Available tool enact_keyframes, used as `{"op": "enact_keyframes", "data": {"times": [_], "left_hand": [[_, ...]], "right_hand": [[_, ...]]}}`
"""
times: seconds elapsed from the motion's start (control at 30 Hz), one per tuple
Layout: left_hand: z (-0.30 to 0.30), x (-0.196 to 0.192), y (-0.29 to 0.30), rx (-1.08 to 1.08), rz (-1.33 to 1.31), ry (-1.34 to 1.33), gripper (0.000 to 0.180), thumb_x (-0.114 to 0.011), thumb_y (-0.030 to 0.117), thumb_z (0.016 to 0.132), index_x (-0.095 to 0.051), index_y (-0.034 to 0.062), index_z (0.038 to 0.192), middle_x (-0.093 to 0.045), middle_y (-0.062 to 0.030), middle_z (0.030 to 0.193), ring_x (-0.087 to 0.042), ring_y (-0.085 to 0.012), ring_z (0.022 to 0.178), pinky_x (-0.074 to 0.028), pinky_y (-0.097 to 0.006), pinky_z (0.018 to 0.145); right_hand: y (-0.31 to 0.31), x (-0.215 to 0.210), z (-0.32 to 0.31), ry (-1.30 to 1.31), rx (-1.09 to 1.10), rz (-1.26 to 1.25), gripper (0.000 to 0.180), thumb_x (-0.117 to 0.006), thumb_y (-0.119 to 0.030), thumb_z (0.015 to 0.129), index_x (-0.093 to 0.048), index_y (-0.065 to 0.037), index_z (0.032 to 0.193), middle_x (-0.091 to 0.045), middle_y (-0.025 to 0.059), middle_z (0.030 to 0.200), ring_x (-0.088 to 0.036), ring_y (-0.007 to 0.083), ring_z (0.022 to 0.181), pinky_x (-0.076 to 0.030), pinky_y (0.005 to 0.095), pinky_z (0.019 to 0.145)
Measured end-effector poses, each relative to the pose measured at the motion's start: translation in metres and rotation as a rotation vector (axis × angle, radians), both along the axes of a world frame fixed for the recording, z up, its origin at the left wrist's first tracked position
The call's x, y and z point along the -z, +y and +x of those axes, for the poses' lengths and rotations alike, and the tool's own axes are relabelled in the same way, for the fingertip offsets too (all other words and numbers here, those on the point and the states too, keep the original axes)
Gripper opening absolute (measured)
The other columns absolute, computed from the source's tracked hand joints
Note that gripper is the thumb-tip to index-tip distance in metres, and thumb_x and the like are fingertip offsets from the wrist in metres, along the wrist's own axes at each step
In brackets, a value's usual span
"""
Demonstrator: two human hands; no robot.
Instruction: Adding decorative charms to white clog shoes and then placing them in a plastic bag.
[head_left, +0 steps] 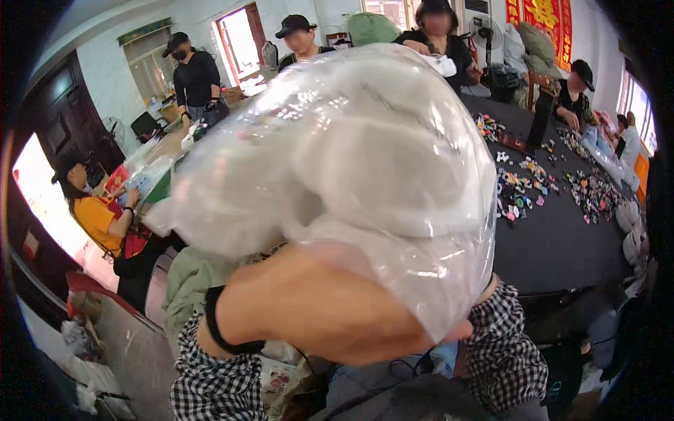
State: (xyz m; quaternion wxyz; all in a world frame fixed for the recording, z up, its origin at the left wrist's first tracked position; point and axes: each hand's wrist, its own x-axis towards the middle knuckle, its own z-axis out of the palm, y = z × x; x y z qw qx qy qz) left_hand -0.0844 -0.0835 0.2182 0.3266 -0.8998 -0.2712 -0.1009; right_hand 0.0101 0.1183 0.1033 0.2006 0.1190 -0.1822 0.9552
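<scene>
Your left hand [316, 309], closest to the lens, is closed around a clear plastic bag [351, 154] of white pieces, filling the centre. Your right hand [453, 330] at five o'clock is mostly hidden; its grip cannot be told. At three o'clock, small colourful items [523, 186] lie scattered on a black table [562, 245].

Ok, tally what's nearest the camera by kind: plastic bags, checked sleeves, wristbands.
Clear crinkled plastic bag with white contents: 1
Black-and-white checked fabric sleeves: 2
Black elastic wristband: 1
Total: 4
</scene>
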Motion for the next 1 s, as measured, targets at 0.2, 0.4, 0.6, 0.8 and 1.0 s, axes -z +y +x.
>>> {"op": "enact_keyframes", "data": {"times": [0.2,0.4,0.6,0.8,1.0], "left_hand": [[-0.037,0.081,0.003,-0.172,-0.495,-0.873,0.027,-0.066,0.021,0.085,-0.061,0.0059,0.063,-0.048,-0.0107,0.051,-0.051,-0.0322,0.049,-0.040,-0.034,0.046],[-0.073,0.187,-0.024,-0.706,-0.636,-1.565,0.022,-0.058,0.016,0.092,-0.066,-0.0018,0.081,-0.064,-0.0061,0.064,-0.054,-0.0081,0.056,-0.040,-0.025,0.052],[-0.082,0.217,-0.023,-0.721,-0.545,-1.901,0.022,-0.051,0.016,0.096,-0.060,-0.0021,0.087,-0.062,-0.0063,0.060,-0.058,-0.0117,0.052,-0.042,-0.023,0.050],[-0.150,0.234,-0.019,-0.750,-0.225,-1.923,0.017,-0.052,0.015,0.095,-0.060,0.0020,0.089,-0.059,-0.0004,0.065,-0.049,-0.0051,0.052,-0.034,-0.021,0.048],[-0.165,0.252,-0.035,-0.844,-0.105,-1.725,0.028,-0.048,0.011,0.097,-0.055,-0.0007,0.121,-0.058,-0.0096,0.117,-0.052,-0.0163,0.105,-0.039,-0.029,0.094]], "right_hand": [[-0.006,0.020,0.016,-0.135,0.483,0.236,0.057,-0.047,-0.020,0.095,-0.023,-0.014,0.147,-0.040,0.0119,0.143,-0.047,0.0268,0.127,-0.043,0.0446,0.103],[-0.025,0.047,0.073,-0.676,0.385,0.499,0.083,-0.050,-0.009,0.093,0.010,-0.018,0.150,-0.041,0.0159,0.140,-0.047,0.0279,0.126,-0.040,0.0470,0.104],[-0.038,0.015,0.152,-0.732,0.231,0.768,0.050,-0.050,-0.015,0.097,-0.035,0.004,0.141,-0.055,0.0244,0.127,-0.056,0.0299,0.116,-0.043,0.0373,0.101],[-0.062,-0.010,0.264,-0.648,0.799,0.964,0.045,-0.059,-0.028,0.090,-0.058,0.010,0.114,-0.066,0.0226,0.101,-0.065,0.0335,0.097,-0.050,0.0388,0.090],[-0.060,0.003,0.238,-1.131,0.713,1.069,0.032,-0.049,-0.013,0.094,-0.058,0.006,0.118,-0.067,0.0157,0.105,-0.063,0.0218,0.102,-0.048,0.0338,0.092]]}}
